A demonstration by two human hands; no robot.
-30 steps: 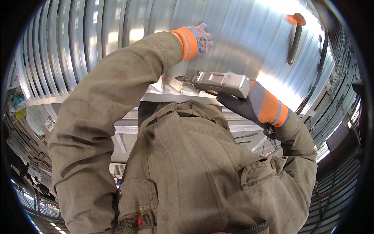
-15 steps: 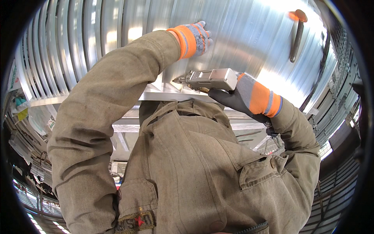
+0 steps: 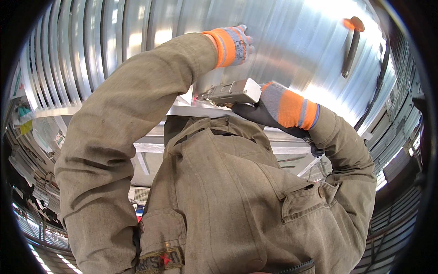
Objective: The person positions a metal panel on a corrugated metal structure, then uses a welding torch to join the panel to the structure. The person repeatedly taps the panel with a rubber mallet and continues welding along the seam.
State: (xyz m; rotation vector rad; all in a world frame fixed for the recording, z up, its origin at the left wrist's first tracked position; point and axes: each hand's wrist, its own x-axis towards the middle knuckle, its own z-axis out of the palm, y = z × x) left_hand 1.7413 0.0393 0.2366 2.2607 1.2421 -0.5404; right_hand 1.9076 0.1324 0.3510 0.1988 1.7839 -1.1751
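Note:
My left hand (image 3: 233,45), in a grey and orange glove, rests on a ribbed silver metal panel (image 3: 283,50) with its fingers apart and slightly bent. My right hand (image 3: 278,107), in a similar glove, is closed around a handheld laser welding gun (image 3: 235,92) with a boxy silver head. The gun's nozzle points left, close to the panel's near edge, where a small red glow shows at its tip. A pale metal rail (image 3: 196,111) runs along that edge, just in front of my body. My left sleeve partly covers the panel.
A hammer (image 3: 350,48) with a rusty head and dark handle lies on the panel at the far right. Beyond it runs a dark cable (image 3: 381,86). Open slats (image 3: 59,68) form the panel's left side. Clutter with a yellow piece (image 3: 26,126) stands farther left.
The welding gun and my right hand have moved left along the near edge. A red glow now shows at the nozzle. My left hand has shifted slightly right in the picture.

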